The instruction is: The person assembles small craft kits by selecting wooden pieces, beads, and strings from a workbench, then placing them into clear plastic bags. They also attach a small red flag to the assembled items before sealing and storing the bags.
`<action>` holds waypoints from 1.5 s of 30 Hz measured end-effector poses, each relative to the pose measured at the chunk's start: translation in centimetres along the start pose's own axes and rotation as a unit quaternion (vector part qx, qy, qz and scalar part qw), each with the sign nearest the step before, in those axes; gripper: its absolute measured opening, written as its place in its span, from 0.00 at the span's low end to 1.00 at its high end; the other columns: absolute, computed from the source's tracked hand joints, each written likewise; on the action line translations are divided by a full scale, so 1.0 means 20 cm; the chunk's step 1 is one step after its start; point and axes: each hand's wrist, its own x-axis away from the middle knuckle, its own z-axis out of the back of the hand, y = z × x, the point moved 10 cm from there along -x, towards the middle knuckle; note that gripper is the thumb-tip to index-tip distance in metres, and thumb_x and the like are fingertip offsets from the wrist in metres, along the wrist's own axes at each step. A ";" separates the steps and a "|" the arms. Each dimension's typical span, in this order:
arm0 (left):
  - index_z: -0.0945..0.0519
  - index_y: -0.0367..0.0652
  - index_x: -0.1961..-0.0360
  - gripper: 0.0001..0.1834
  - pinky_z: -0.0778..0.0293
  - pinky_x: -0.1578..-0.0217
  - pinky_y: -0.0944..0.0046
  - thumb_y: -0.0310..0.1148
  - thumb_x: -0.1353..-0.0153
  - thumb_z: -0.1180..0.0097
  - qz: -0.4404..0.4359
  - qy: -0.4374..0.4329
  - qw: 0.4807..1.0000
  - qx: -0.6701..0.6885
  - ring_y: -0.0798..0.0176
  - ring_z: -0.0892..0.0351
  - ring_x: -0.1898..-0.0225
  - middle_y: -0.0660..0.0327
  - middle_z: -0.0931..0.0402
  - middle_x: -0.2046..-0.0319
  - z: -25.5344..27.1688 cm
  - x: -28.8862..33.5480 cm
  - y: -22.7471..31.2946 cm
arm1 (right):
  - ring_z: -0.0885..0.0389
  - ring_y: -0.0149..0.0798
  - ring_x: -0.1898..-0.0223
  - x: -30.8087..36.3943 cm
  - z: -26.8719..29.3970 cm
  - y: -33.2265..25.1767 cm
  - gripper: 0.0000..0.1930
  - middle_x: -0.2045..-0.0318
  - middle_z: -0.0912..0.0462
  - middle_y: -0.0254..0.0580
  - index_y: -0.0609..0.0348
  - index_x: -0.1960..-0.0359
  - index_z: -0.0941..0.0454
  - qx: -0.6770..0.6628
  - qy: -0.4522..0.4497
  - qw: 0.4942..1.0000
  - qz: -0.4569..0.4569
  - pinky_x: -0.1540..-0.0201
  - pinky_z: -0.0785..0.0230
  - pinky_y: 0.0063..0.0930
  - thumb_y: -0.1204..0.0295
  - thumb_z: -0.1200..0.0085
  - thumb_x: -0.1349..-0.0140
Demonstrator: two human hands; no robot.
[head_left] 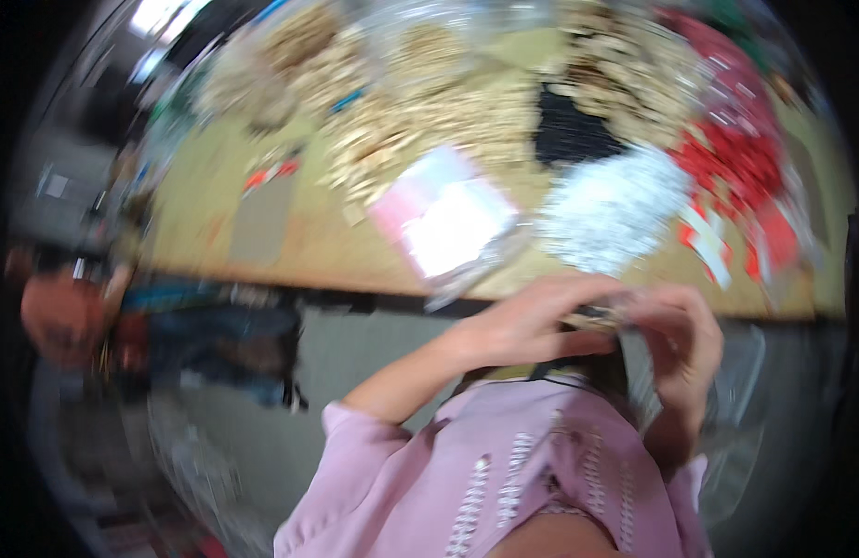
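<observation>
Just off the table's front edge, my left hand (536,321) and my right hand (680,339) meet in front of my body. Both have their fingers curled round a small pale wooden-looking piece (592,319) with dark parts; blur hides its exact kind. Beyond the hands lies a heap of small white pieces (615,205). A clear plastic packet (453,214), pink and white inside, rests left of that heap, its corner near the front edge. To the right are red pieces (732,167), and red-and-white strips (707,237) lie in front of them.
Several pale wooden pieces (467,116) spread over the back of the yellowish table (327,242). A black pile (574,130) sits behind the white heap. On the left are a grey-brown card (262,223) and small red items (271,174). Another person (67,316) is at far left.
</observation>
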 end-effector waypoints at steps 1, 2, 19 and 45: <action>0.26 0.41 0.35 0.33 0.23 0.44 0.54 0.33 0.41 0.29 0.005 -0.022 0.997 -0.069 0.52 0.22 0.41 0.53 0.21 0.43 0.04 -0.02 0.05 | 0.17 0.42 0.64 -0.01 0.01 0.01 0.10 0.64 0.18 0.45 0.62 0.59 0.15 -0.048 0.021 0.999 -0.007 0.59 0.25 0.30 0.88 0.42 0.39; 0.24 0.40 0.36 0.30 0.23 0.47 0.57 0.32 0.40 0.29 0.036 -0.014 0.999 0.023 0.57 0.21 0.43 0.55 0.20 0.45 0.08 -0.02 0.01 | 0.17 0.43 0.63 -0.01 0.05 0.00 0.10 0.65 0.17 0.45 0.62 0.59 0.15 -0.009 0.029 0.999 0.016 0.59 0.25 0.32 0.86 0.42 0.39; 0.14 0.46 0.63 0.11 0.22 0.53 0.49 0.40 0.42 0.32 0.097 0.160 0.864 -0.467 0.48 0.18 0.52 0.55 0.18 0.59 0.58 -1.21 -0.67 | 0.16 0.46 0.64 0.11 0.30 0.31 0.08 0.64 0.19 0.48 0.62 0.62 0.16 0.118 0.133 0.984 0.015 0.62 0.24 0.32 0.86 0.41 0.41; 0.19 0.42 0.44 0.21 0.25 0.50 0.64 0.36 0.35 0.32 -0.028 -0.029 0.998 -0.058 0.67 0.21 0.50 0.63 0.19 0.51 0.22 -0.55 0.07 | 0.17 0.42 0.56 -0.13 0.20 0.23 0.05 0.58 0.18 0.44 0.62 0.61 0.18 0.045 0.051 0.997 0.041 0.53 0.24 0.33 0.83 0.40 0.38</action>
